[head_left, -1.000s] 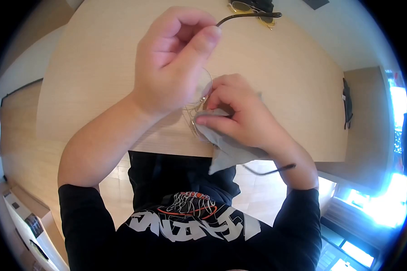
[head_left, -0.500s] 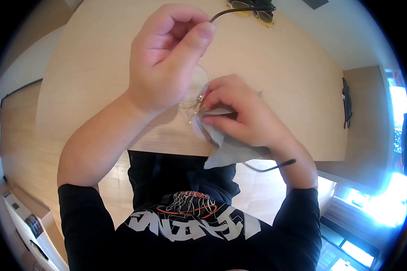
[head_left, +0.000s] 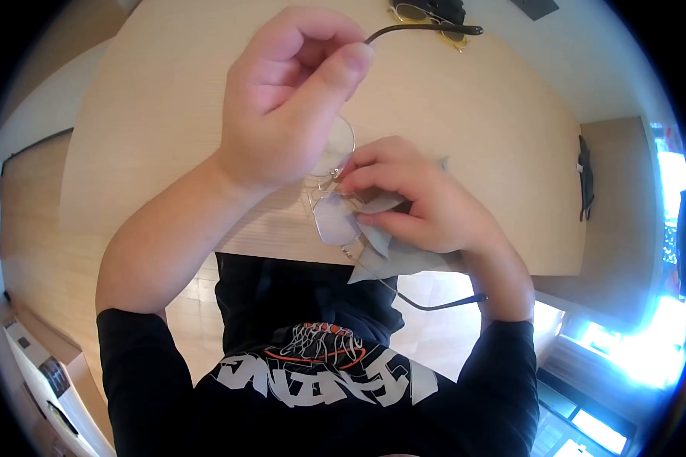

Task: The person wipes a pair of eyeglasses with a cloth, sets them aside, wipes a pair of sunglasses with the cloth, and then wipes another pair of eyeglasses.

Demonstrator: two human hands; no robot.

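My left hand (head_left: 297, 99) is closed, pinching one dark-tipped temple arm of a pair of thin metal-rimmed eyeglasses (head_left: 335, 217). The glasses hang turned on their side above the table edge, one lens partly behind my left wrist. Their other temple arm reaches down and right below the table edge. Grey cleaning cloth (head_left: 404, 260) is gripped in my right hand (head_left: 415, 194), its loose part draping down. The fingertips of that hand are at the bridge and the edge of the lower lens.
At the far edge of the wooden table (head_left: 495, 145) lie sunglasses (head_left: 427, 17) with yellowish rims beside a black item. A dark object (head_left: 585, 177) hangs or rests near the right side. Bright windows (head_left: 655, 327) stand at the right.
My right hand and the cloth have slid right and slightly down, uncovering more of the lower lens. My left hand and the glasses have shifted slightly to the right.
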